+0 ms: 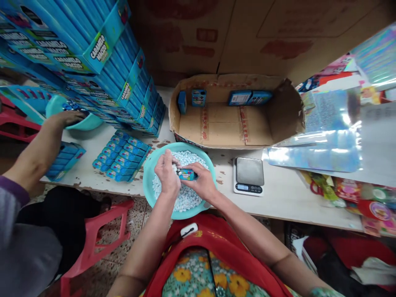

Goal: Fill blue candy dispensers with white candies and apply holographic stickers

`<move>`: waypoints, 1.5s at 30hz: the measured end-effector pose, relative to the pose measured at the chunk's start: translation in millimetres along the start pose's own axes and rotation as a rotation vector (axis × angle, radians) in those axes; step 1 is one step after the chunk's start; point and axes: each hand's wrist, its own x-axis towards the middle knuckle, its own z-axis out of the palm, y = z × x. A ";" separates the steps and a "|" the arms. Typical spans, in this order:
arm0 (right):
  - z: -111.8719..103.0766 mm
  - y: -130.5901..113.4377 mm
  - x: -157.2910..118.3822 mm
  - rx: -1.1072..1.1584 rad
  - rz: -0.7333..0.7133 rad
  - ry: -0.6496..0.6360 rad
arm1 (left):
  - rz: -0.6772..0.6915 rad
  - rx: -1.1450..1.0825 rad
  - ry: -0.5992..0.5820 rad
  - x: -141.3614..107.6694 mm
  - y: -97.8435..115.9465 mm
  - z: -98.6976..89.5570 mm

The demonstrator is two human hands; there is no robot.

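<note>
Over a turquoise basin (148, 181) full of small pale candies (188, 201), both of my hands work close together. My right hand (202, 181) grips a small blue candy box (186, 175) printed "Caramelo Macizo", its end turned toward my other hand. At that end, my left hand (168, 171) is closed with a few candies (176, 168) by its fingers. Whether its fingertips touch the box I cannot make out.
A cut-open cardboard box (222, 123) with several blue boxes stands behind the basin. To its right sits a digital scale (250, 175). Stacked blue cartons (123, 82) and rows of small boxes (122, 156) lie left. A co-worker's hand (72, 118) reaches into another basin (89, 123).
</note>
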 end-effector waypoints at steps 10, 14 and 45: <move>-10.9 10.1 -4.6 0.043 0.030 0.069 | 0.029 -0.006 0.006 -3.5 -6.2 10.1; -13.8 15.1 -2.3 0.086 0.033 0.083 | 0.061 -0.038 -0.009 -2.8 -8.2 14.2; -184.8 140.7 -72.4 -0.161 0.446 0.672 | 0.450 1.165 -0.337 185.1 -32.7 131.8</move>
